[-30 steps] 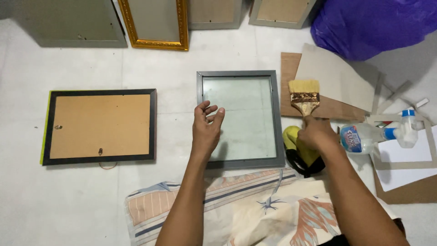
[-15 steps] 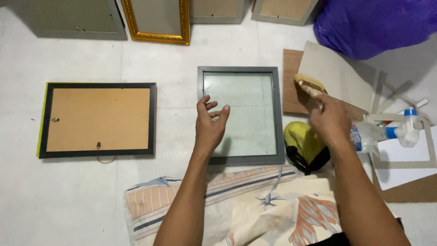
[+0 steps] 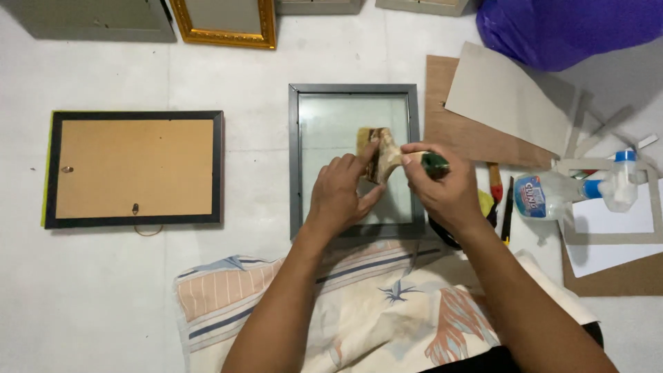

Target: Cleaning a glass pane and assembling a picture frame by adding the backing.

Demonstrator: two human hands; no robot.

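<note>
Over the glass of the grey picture frame, your right hand now grips the paintbrush by its handle, while your left hand, flat on the pane a second ago, has lifted to pinch the bristles. The brush has swung in from the cardboard sheets, so both hands are working the bristles. Rightward lies a spray bottle; leftward, a black frame face down.
</note>
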